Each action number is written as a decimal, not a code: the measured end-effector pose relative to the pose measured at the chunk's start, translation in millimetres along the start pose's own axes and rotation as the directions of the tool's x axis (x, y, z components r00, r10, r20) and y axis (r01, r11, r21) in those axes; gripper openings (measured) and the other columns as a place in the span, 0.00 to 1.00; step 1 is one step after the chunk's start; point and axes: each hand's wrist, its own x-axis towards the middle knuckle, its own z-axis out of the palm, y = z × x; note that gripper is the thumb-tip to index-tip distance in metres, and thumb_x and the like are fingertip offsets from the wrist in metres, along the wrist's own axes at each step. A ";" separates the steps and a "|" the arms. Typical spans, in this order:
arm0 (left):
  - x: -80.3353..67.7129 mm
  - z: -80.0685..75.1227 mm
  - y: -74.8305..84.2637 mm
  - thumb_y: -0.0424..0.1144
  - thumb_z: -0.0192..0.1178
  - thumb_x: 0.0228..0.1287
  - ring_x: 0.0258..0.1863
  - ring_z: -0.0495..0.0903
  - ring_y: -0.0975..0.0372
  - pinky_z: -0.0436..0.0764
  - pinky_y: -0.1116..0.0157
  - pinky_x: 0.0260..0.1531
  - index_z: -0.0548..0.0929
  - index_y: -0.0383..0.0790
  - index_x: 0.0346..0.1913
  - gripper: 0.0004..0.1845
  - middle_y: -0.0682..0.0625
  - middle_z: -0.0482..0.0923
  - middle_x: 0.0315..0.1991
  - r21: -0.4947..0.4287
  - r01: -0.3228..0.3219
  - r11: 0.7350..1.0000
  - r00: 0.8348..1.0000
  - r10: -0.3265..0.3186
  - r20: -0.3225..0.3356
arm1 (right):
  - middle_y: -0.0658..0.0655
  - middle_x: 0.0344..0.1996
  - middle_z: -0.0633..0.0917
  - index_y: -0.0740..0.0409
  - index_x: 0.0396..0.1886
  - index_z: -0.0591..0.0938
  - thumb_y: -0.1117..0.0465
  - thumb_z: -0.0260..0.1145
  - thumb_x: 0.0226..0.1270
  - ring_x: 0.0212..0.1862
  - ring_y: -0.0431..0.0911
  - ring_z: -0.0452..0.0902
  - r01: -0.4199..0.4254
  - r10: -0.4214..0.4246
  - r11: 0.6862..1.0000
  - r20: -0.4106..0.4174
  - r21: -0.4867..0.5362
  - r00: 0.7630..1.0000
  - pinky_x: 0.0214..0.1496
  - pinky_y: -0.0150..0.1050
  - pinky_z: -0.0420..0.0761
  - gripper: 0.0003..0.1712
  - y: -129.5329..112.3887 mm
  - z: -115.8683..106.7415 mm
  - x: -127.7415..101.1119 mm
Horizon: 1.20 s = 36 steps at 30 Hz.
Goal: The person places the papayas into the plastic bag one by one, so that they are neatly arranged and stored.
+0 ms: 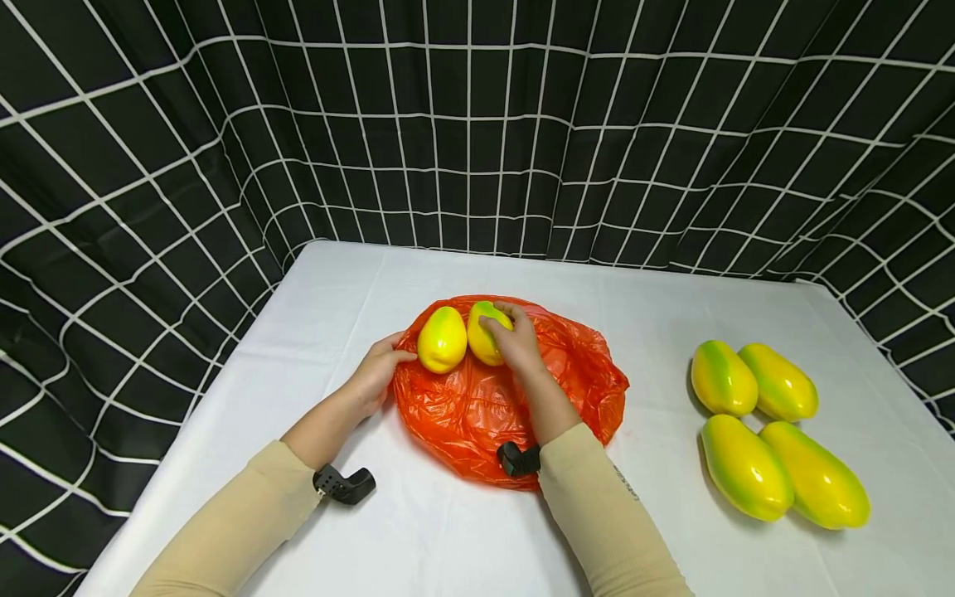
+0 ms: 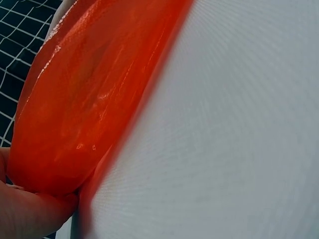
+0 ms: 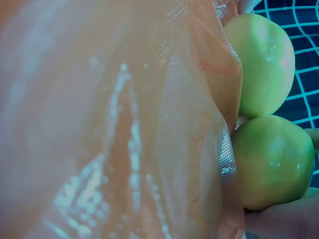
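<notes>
An orange plastic bag [image 1: 485, 406] lies crumpled on the white table [image 1: 656, 315]. Two yellow-green fruits sit side by side at its far edge. My right hand [image 1: 515, 340] curls over the right fruit [image 1: 477, 332] and grips it. In the right wrist view that fruit [image 3: 269, 162] shows beside the other fruit [image 3: 261, 64], with the bag [image 3: 124, 124] filling the left and a finger [image 3: 284, 221] under it. My left hand [image 1: 380, 365] holds the bag's left edge, close to the left fruit [image 1: 442, 338]. The left wrist view shows the bag [image 2: 89, 99] bunched against my left hand [image 2: 25, 214].
Several more yellow-green fruits [image 1: 776, 431] lie grouped at the table's right side. A black curtain with a white grid [image 1: 477, 124] hangs behind and to both sides. Bare white tabletop lies in front of the bag and between the bag and that group.
</notes>
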 end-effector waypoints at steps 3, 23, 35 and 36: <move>0.2 -0.1 -0.2 0.29 0.44 0.65 0.61 0.68 0.55 0.77 0.73 0.51 0.60 0.36 0.69 0.28 0.41 0.62 0.68 -0.005 0.003 1.000 1.000 -0.003 0.000 | 0.59 0.62 0.68 0.56 0.62 0.68 0.56 0.60 0.63 0.60 0.51 0.64 0.006 -0.006 1.000 -0.001 -0.005 1.000 0.63 0.45 0.71 0.28 0.0 -0.2 -0.3; -0.5 0.1 1.1 0.30 0.44 0.65 0.48 0.75 0.66 0.78 0.74 0.46 0.60 0.36 0.69 0.28 0.40 0.65 0.66 -0.003 0.007 1.000 1.000 -0.007 -0.002 | 0.62 0.63 0.69 0.59 0.63 0.68 0.56 0.60 0.62 0.62 0.53 0.65 0.066 -0.070 0.992 -0.034 -0.111 0.997 0.66 0.47 0.69 0.30 -4.6 -4.1 -4.4; -0.4 -0.7 0.2 0.31 0.44 0.65 0.53 0.73 0.62 0.77 0.74 0.48 0.59 0.35 0.69 0.28 0.40 0.64 0.66 0.010 0.010 1.000 1.000 -0.010 -0.001 | 0.58 0.68 0.63 0.54 0.65 0.67 0.54 0.60 0.63 0.70 0.53 0.54 0.097 -0.102 0.989 -0.036 -0.115 0.994 0.71 0.49 0.62 0.30 -27.8 -31.0 -15.9; 0.3 -0.6 0.1 0.31 0.44 0.65 0.54 0.72 0.61 0.77 0.74 0.48 0.59 0.36 0.69 0.28 0.40 0.64 0.66 0.010 0.009 1.000 1.000 -0.009 0.002 | 0.58 0.68 0.63 0.53 0.65 0.67 0.53 0.61 0.63 0.70 0.53 0.54 0.100 -0.105 0.988 -0.036 -0.121 0.994 0.70 0.49 0.62 0.31 -29.2 -33.9 -17.4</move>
